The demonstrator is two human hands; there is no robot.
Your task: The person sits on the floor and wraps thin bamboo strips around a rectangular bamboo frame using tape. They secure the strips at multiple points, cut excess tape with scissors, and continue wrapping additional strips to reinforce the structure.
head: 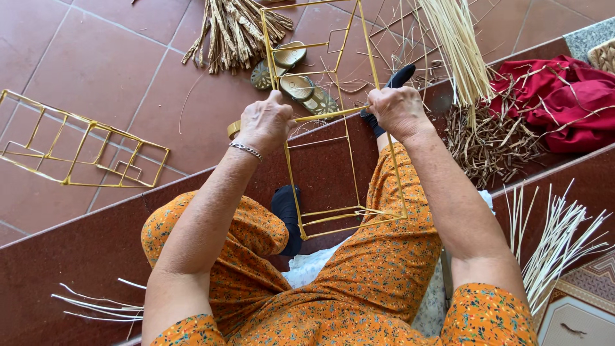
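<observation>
The left hand (266,122) is closed round a corner of the frame (349,173), a tall box of thin yellow cane that stands over the person's lap and leans away toward the floor; the right hand (398,110) is closed on a cross-strip (330,115) of the same frame, which runs between the two fists; a bracelet (246,150) sits on the left wrist. One second frame (77,144) of the same yellow cane lies flat on the tiles, well apart to the left. Two sandals (296,75) lie side by side on the floor beyond the held frame, seen through its bars; one bundle (234,31) of brown strips lies just past them. One sheaf of pale canes (458,48) slants down at the upper right, its end over a heap of dark scraps (490,144); one red cloth (564,102) lies bunched beside that heap. A fan of pale canes (557,237) rests at the person's right side; a few white strips (96,304), about four, lie at the left. The feet wear two black socks (288,211), one under the frame, one beyond the right hand.
</observation>
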